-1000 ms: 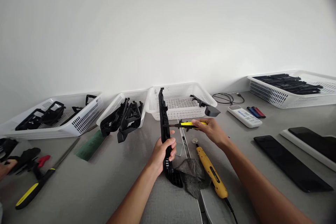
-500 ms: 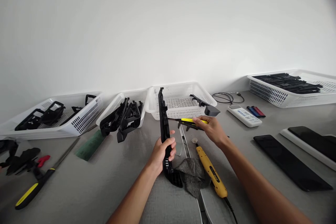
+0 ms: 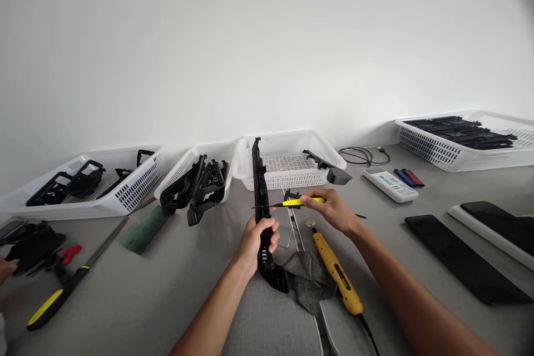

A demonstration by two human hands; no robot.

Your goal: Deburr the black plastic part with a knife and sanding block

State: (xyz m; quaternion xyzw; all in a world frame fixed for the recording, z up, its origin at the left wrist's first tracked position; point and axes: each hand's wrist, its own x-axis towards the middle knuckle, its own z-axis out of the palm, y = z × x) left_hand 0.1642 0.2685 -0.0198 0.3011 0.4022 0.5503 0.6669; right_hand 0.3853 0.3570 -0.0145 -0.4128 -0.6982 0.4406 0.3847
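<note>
My left hand (image 3: 259, 242) is closed around a long black plastic trim part (image 3: 259, 183), held upright with its curved foot low and near me. My right hand (image 3: 331, 208) pinches the yellow handle of a thin needle file (image 3: 292, 202). The file's slim shaft lies across the trim part, just above my left fingers. Behind the file, a black caliper (image 3: 291, 194) is partly hidden by my right hand. Below my hands lie a crumpled dark grey cloth (image 3: 308, 281) and a yellow corded power tool (image 3: 337, 272) with a small round tip.
White baskets (image 3: 287, 181) with black plastic parts stand along the wall. At left are a large file (image 3: 58, 300), a green sheet (image 3: 144, 231) and another person's hand (image 3: 5, 270). On the right lie a white device (image 3: 390, 183) and a black panel (image 3: 463, 258).
My right hand has brought the needle file lower and further left, so its shaft now crosses the trim part. Another person's hand has come further into view at the left edge.
</note>
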